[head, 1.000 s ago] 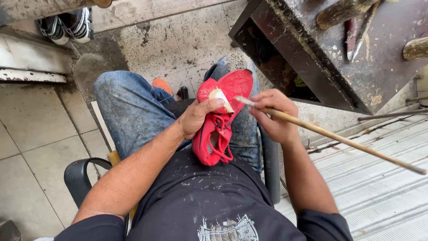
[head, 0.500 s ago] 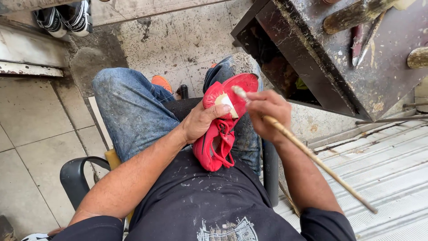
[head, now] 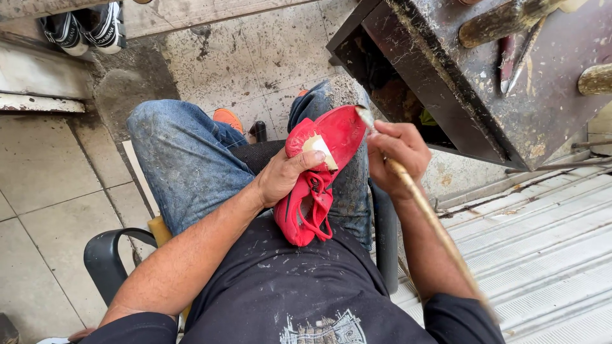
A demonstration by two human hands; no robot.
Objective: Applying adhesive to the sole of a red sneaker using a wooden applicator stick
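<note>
A dark, scuffed metal tabletop [head: 542,121] fills the upper right of the frame, streaked with dried drips, a few worn wooden-handled tools lying on it. Below it, at frame centre, a red shoe [head: 319,172] rests sole-up on the person's lap — smooth rubbery sole, woven upper and red laces hanging toward the dark, paint-flecked shirt. The left hand [head: 284,175] clamps the shoe at mid-sole, thumb laid across it beside a pale patch [head: 317,146], seemingly a peeled or glued spot. The right hand [head: 398,150] closes on a long thin wooden brush [head: 421,204], its tip touching the sole's upper edge. Judging by the mostly bare sole, the coating looks barely begun — most of the surface remains.
</note>
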